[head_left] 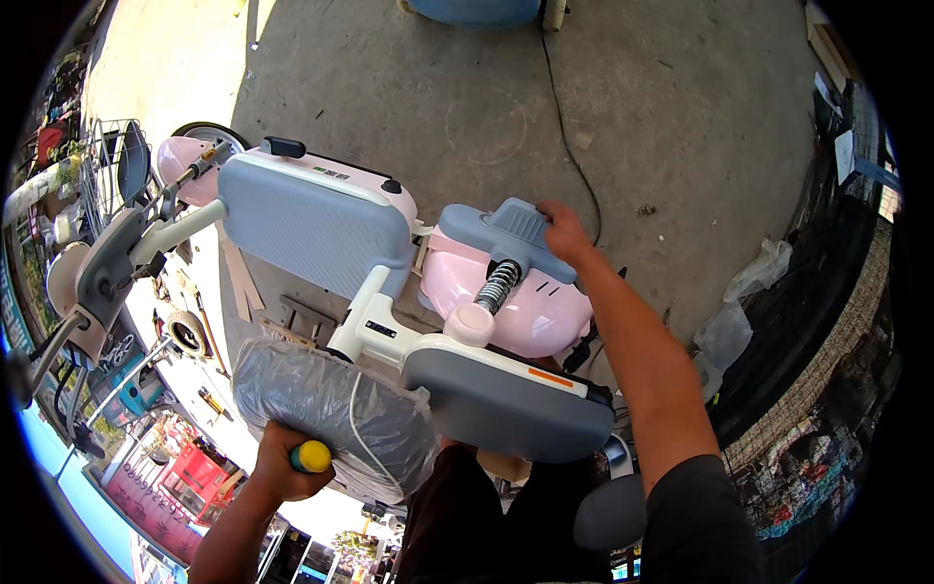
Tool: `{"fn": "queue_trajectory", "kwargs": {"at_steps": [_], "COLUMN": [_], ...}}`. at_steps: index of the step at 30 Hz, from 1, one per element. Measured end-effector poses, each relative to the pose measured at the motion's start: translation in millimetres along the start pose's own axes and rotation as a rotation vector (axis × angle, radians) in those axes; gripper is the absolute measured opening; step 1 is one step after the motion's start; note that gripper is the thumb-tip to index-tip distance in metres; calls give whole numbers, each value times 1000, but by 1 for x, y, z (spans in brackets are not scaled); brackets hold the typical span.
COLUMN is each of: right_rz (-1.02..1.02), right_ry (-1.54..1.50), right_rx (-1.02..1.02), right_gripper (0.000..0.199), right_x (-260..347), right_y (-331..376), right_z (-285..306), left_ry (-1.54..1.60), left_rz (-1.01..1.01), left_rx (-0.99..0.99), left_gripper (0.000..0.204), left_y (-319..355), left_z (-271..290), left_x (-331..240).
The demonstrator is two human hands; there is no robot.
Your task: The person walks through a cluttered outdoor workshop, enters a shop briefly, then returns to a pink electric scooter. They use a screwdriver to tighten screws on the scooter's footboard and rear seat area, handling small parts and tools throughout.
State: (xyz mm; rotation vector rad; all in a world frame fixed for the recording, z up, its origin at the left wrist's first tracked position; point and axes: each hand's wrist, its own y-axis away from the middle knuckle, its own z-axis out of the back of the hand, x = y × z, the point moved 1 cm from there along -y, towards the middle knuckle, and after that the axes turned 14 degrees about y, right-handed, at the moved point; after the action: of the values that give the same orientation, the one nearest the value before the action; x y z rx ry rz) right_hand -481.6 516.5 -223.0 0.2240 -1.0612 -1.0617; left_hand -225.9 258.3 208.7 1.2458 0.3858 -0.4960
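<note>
A pink and grey electric scooter [506, 282] fills the middle of the view, its handlebar [107, 258] at the left. My right hand [566, 234] reaches across the seat and grips the edge of a grey plastic cover [514, 234] on the pink rear housing. A coil spring [497, 288] stands just below that cover. My left hand [282, 465] is closed round a yellow-and-green tool handle [311, 456]; the rest of the tool is hidden. It is beside a grey seat wrapped in clear plastic [326, 409].
A dark cable [561, 127] runs over the concrete floor from a blue object [475, 10] at the far side. Crumpled clear plastic [744, 302] lies by a dark wall at the right. A small tyre [187, 334], several tools and a wire basket [112, 170] are at the left.
</note>
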Motion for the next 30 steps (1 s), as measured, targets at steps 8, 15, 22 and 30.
{"fn": "queue_trajectory", "kwargs": {"at_steps": [8, 15, 22, 30], "right_rz": [264, 180, 125, 29], "right_ry": [408, 351, 145, 42], "right_rx": [7, -35, 10, 35], "right_gripper": [48, 34, 32, 41], "right_x": [0, 25, -4, -3], "right_y": [-8, -3, -16, -13], "right_z": [-3, -8, -6, 0], "left_ry": [-77, -68, -32, -72], "left_rz": [-37, -92, -63, 0], "left_rx": [-18, 17, 32, 60], "left_gripper": [29, 29, 19, 19], "left_y": [-5, -5, -1, 1], "left_z": [0, -2, 2, 5], "left_x": [-12, -9, 3, 6]}}
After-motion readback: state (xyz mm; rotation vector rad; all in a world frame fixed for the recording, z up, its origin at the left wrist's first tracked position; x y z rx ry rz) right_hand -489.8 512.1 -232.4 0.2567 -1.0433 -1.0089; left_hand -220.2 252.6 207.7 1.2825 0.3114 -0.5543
